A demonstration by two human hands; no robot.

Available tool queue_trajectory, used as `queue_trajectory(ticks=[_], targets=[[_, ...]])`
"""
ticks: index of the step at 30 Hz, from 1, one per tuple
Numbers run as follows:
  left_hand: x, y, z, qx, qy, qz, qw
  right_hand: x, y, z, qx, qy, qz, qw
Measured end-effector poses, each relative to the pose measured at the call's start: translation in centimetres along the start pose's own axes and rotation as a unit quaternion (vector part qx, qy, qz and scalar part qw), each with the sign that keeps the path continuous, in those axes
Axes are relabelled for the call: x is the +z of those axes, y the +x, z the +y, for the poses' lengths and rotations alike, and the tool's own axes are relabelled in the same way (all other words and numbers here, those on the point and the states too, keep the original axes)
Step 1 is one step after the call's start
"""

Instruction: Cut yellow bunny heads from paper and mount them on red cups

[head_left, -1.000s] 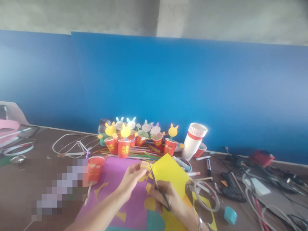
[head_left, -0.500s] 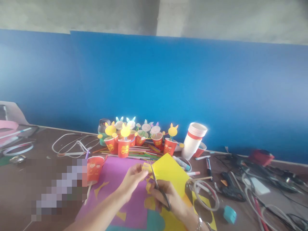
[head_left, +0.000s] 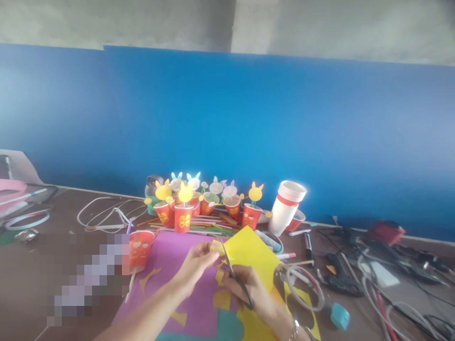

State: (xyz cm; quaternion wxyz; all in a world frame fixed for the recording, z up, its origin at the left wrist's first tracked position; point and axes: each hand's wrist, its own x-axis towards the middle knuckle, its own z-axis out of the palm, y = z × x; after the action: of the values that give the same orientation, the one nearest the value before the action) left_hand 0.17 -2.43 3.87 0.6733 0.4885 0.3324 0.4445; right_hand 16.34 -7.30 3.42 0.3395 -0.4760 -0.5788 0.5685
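Observation:
Between the fingertips of my left hand (head_left: 199, 261) is a small piece of yellow paper (head_left: 216, 247). My right hand (head_left: 249, 286) grips scissors (head_left: 243, 287) by their dark handles, with the blades pointing up and left against that piece. Below both hands lie a purple paper sheet (head_left: 194, 303) and a bright yellow sheet (head_left: 256, 255). Yellow offcuts (head_left: 178, 318) are scattered on the purple sheet, and teal paper (head_left: 229, 326) shows at the bottom. My right fingers hide part of the scissor handles.
Red paper cups (head_left: 183, 219) with paper animal heads stand at the back, beside a tall cup stack (head_left: 287, 208). Coloured sticks (head_left: 209, 222) lie behind the sheets. At right are a glue gun (head_left: 341, 277), cables and a teal block (head_left: 340, 316). Another red cup (head_left: 139, 250) stands left.
My right hand and the scissors have shifted very slightly. My left hand and the yellow piece stay nearly in place.

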Motion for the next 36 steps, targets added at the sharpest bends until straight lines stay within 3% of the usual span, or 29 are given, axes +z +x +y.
queue_trajectory(ticks=[36], targets=[[-0.15,0.15,-0.18,-0.018,0.026,0.043,0.999,-0.52,-0.1,0.55,0.016,0.009,-0.009,1.0]])
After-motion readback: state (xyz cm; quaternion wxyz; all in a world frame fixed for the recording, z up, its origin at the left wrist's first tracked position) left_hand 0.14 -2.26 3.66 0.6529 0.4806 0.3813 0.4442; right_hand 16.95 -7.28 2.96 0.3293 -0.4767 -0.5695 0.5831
